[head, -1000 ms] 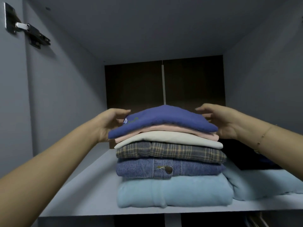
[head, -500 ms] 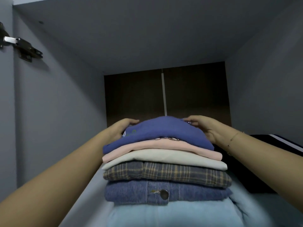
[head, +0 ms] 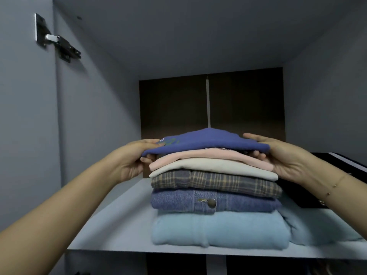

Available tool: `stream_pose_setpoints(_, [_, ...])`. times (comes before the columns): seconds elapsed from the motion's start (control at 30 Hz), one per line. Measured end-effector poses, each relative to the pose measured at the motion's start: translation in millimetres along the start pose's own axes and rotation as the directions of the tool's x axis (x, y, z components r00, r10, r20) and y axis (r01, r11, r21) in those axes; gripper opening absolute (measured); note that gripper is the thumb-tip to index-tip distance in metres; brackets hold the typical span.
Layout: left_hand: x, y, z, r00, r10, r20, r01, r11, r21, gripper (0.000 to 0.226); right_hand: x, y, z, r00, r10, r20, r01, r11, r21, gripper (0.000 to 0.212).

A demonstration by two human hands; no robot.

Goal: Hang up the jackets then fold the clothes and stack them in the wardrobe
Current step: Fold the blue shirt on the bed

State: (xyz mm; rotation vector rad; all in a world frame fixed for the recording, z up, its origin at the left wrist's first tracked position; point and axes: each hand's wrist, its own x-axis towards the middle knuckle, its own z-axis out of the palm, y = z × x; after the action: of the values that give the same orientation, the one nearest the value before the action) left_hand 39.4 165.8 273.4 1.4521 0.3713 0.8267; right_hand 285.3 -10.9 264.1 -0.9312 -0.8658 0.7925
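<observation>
Fingers of my left hand and right hand have slid under the folded royal-blue knit top, gripping its ends atop the shelf's stack for squaring.

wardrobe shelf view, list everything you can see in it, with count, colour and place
folded blue knit top: 1, royal blue, top of the stack
folded pink top: 1, pale pink, second down
folded cream top: 1, off-white, third down
folded plaid shirt: 1, grey with yellow checks, fourth down
folded denim garment: 1, blue with metal button, fifth down
folded light blue fleece: 1, pale blue, bottom of the stack
black item with white stripe: 1, right of the stack, partly hidden
grey wardrobe shelf: 1, under the stack
metal door hinge: 1, upper left
left hand: grips the blue top's left edge
right hand: grips its right edge
</observation>
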Motion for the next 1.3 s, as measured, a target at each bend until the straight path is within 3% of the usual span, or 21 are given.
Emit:
stream_pose_setpoints(0.2, [-27, -6, -5, 0.997, -0.071, -0.022, 0.069, 0.995, -0.071, 0.017, -38, 3, -12, 0.993, 0.028, -0.111, -0.021, 0.998, 0.061, 0.047])
stream_pose_setpoints(0.27, [-39, -11, -9, 0.988, 0.019, -0.152, -0.015, 0.999, 0.029, 0.018, -55, 6, -17, 0.982, -0.062, -0.179, 0.056, 0.998, -0.038, 0.046])
stream_pose_setpoints(0.33, [-56, -18, -9, 0.941, 0.236, -0.244, -0.155, 0.939, 0.308, 0.021, -77, 13, -21, 0.959, -0.186, -0.211, 0.141, 0.967, -0.213, 0.044])
stream_pose_setpoints(0.4, [-76, -27, -5, 0.824, 0.533, -0.193, -0.299, 0.699, 0.65, 0.023, -106, 27, -19, 0.942, -0.271, -0.198, 0.183, 0.909, -0.375, 0.039])
stream_pose_setpoints(0.47, [-103, -38, 5, 0.685, 0.728, 0.03, -0.407, 0.348, 0.844, 0.029, -136, 44, -13, 0.923, -0.358, -0.142, 0.229, 0.807, -0.545, 0.04])
stream_pose_setpoints(0.53, [-130, -54, 19, 0.611, 0.752, 0.249, -0.45, 0.071, 0.89, 0.037, -167, 57, -7, 0.873, -0.487, -0.015, 0.3, 0.562, -0.771, 0.045])
stream_pose_setpoints(0.6, [-158, -71, 34, 0.625, 0.698, 0.35, -0.438, -0.058, 0.897, 0.045, -196, 64, -4, 0.82, -0.551, 0.155, 0.318, 0.213, -0.924, 0.053])
stream_pose_setpoints(0.67, [-182, -85, 45, 0.663, 0.645, 0.379, -0.421, -0.098, 0.902, 0.051, -222, 68, -1, 0.811, -0.522, 0.262, 0.293, -0.025, -0.956, 0.061])
stream_pose_setpoints(0.77, [-211, -99, 55, 0.682, 0.605, 0.411, -0.382, -0.185, 0.905, 0.057, -257, 74, 5, 0.805, -0.493, 0.331, 0.204, -0.293, -0.934, 0.065])
stream_pose_setpoints(0.87, [-237, -107, 68, 0.674, 0.606, 0.422, -0.312, -0.285, 0.906, 0.059, -288, 79, 3, 0.812, -0.459, 0.36, 0.114, -0.48, -0.87, 0.07])
stream_pose_setpoints(1.03, [-288, -124, 102, 0.731, 0.598, 0.327, -0.182, -0.291, 0.939, 0.061, -332, 73, -15, 0.834, -0.43, 0.345, 0.058, -0.554, -0.83, 0.069])
stream_pose_setpoints(1.17, [-326, -133, 138, 0.729, 0.594, 0.34, -0.159, -0.336, 0.928, 0.061, -378, 64, -34, 0.826, -0.434, 0.36, 0.079, -0.543, -0.836, 0.066])
stream_pose_setpoints(1.3, [-366, -139, 194, 0.724, 0.619, 0.303, -0.152, -0.285, 0.946, 0.06, -436, 48, -61, 0.791, -0.465, 0.399, 0.115, -0.527, -0.842, 0.064])
